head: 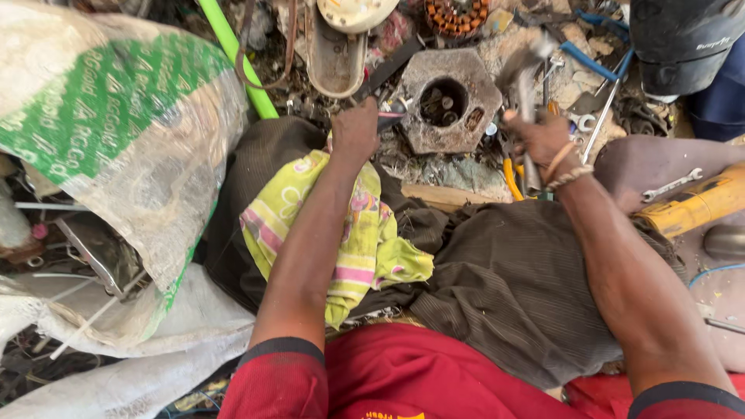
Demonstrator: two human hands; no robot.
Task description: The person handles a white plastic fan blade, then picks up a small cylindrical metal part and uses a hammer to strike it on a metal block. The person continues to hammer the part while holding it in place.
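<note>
Cluttered workshop floor; your left hand (355,130) pins a small part (392,118) beside the hexagonal block (448,99); your right hand (541,140) grips a raised hammer (521,74); striking unfinished.

Left hand (355,130) grips small tool beside hexagonal block (448,99); right hand (541,140) raises hammer (521,74).

Both arms reach forward, left hand (355,130) clenched, right hand (541,138) apparently gripping, slightly blurred.

hammer (521,74): metal head, blurred, raised in my right hand (543,140) | small dark tool (392,116): gripped in my left hand (355,132), beside hexagonal metal block (446,101) with round central hole
</note>
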